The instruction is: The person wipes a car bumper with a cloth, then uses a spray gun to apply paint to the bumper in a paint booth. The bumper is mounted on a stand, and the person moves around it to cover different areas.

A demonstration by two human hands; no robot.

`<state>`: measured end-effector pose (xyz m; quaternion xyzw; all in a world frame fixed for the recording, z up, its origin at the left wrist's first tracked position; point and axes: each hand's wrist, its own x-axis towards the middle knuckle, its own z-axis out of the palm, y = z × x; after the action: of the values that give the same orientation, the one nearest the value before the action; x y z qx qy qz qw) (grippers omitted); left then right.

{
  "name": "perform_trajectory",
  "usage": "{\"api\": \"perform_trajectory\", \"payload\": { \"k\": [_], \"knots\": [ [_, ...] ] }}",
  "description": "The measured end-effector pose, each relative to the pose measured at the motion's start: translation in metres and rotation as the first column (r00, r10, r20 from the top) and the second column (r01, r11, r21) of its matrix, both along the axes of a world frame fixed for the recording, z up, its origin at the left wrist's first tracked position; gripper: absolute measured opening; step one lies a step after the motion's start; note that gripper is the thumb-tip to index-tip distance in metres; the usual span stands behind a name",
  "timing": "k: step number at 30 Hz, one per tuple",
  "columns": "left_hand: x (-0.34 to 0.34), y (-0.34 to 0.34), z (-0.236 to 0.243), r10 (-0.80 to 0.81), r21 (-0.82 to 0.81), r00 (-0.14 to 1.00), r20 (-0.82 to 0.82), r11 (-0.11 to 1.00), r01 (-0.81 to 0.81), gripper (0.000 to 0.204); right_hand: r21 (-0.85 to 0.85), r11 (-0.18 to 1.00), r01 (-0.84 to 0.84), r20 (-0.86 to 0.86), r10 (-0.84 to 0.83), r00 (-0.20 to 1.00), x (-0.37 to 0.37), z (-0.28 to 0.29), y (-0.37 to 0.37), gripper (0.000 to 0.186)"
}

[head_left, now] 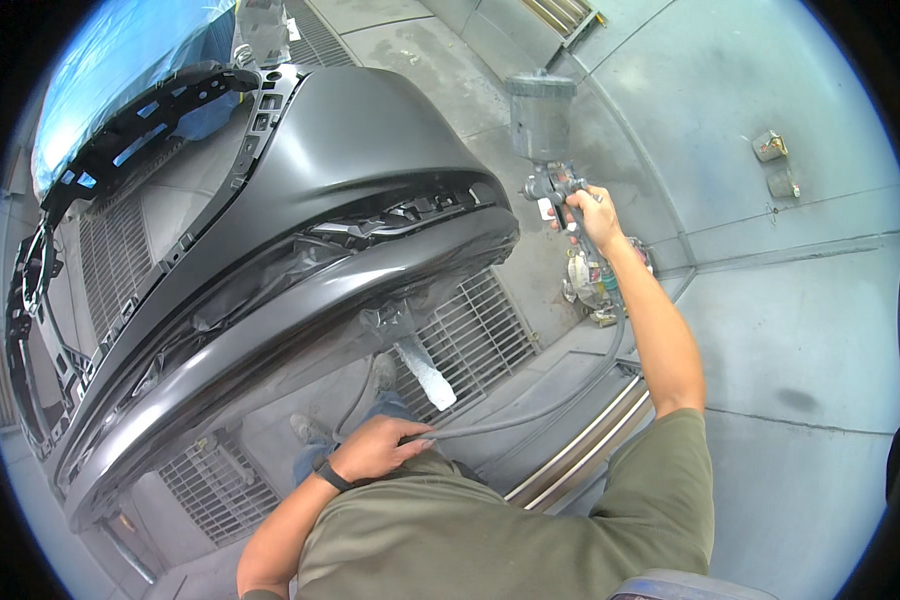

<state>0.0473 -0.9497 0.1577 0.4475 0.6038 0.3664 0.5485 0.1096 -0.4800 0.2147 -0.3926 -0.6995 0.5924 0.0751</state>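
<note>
In my right hand [592, 218] is a spray gun [550, 186], its grip wrapped by my fingers, with a translucent grey paint cup [541, 118] upright on top. A grey air hose [530, 424] runs down from the gun and curves back toward my body. My left hand [380, 447], near my waist, is closed around that hose. Left of the gun, and apart from it, stands a dark grey car bumper [370, 130] with a glossy lower lip [300, 300]. Grey masking film covers parts of its underside.
Floor grates [482, 325] lie beneath the bumper. A blue film-covered piece [130, 75] is at the far left. Beside the right wall [790, 320] sits a paint-spattered device [592, 282]. Two small cups [770, 147] are fixed to the wall. A light strip [580, 435] runs low near my right side.
</note>
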Motion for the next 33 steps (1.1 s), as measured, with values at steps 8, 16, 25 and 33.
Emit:
{"api": "perform_trajectory", "payload": {
  "k": [8,16,25,33],
  "knots": [
    [0.003,0.000,-0.002,0.006,0.009,1.000,-0.030,1.000,-0.006,0.034,0.132,0.986,0.105,0.112,-0.120,0.986,0.040,-0.021,0.018,0.051],
    [0.000,-0.009,-0.006,0.006,0.038,1.000,-0.028,0.999,-0.005,0.035,0.095,0.983,-0.156,-0.037,0.160,0.986,-0.017,0.038,-0.057,0.059],
    [-0.015,-0.087,-0.008,0.231,-0.094,0.973,-0.011,0.969,-0.231,0.035,0.190,0.842,-0.504,-0.047,0.521,0.852,-0.081,0.124,-0.205,0.063],
    [-0.022,-0.153,-0.030,0.423,0.009,0.905,0.049,0.906,-0.424,0.036,0.457,0.458,-0.762,-0.065,0.872,0.485,-0.146,0.193,-0.356,0.058]
  ]
}}
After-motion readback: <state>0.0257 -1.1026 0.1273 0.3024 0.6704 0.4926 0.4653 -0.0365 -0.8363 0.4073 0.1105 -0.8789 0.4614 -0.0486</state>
